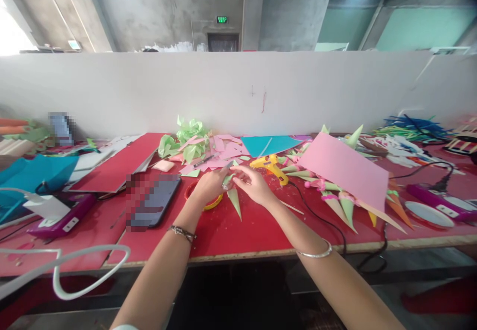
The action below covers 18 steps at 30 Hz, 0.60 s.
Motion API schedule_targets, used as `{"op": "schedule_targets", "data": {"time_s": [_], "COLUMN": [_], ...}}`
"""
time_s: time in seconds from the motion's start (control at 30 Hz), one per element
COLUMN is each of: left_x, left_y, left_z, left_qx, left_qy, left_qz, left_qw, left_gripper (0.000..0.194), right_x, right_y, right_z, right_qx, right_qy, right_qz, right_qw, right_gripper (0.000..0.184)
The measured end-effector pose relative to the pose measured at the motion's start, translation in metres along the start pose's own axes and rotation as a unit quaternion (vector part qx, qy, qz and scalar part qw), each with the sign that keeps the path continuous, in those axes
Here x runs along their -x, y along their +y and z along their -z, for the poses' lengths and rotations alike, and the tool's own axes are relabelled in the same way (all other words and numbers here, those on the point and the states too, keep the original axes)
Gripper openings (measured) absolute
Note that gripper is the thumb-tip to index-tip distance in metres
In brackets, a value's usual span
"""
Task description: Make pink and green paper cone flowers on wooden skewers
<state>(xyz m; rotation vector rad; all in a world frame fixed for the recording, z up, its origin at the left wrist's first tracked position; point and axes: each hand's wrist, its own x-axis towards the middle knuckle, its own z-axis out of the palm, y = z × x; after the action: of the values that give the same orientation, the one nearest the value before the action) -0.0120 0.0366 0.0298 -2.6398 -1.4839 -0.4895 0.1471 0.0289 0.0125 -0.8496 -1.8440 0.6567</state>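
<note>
Both my hands meet over the red table (231, 230) around a light green paper cone (234, 201) whose tip points toward me. My left hand (210, 186) grips the cone's wide top end with closed fingers. My right hand (253, 183) pinches the same top end from the right. Under my left hand lies a yellow tape ring (212, 203). A yellow glue gun (270, 166) lies just beyond my right hand, its black cord (320, 218) running off the front edge.
A pink paper sheet (345, 168) covers several finished cones (343, 206) at the right. Crumpled green paper (188, 141) and pink scraps lie behind my hands. A phone (154, 201) lies at the left, near a purple device (61, 218) and teal paper (33, 173). A white partition (238, 91) stands behind.
</note>
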Motion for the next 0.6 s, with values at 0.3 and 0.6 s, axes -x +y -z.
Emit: {"op": "schedule_targets", "data": {"time_s": [0.3,0.6], "left_x": [-0.0009,0.0022], "left_y": [0.0091,0.0053], "left_z": [-0.0003,0.0021], "left_qx": [0.017,0.112], "left_qy": [0.001,0.034], "left_qz": [0.012,-0.081], "left_qw": [1.000,0.990], "left_gripper": [0.023,0.021], "right_x": [0.0002,-0.0008], "right_y": [0.0001,0.0016], "right_z": [-0.0014,0.0020], "right_qx": [-0.018,-0.005], "right_qy": [0.016,0.027], "right_qz": [-0.029,-0.026], "right_qw": [0.999,0.999], "right_gripper": [0.014,0.008]}}
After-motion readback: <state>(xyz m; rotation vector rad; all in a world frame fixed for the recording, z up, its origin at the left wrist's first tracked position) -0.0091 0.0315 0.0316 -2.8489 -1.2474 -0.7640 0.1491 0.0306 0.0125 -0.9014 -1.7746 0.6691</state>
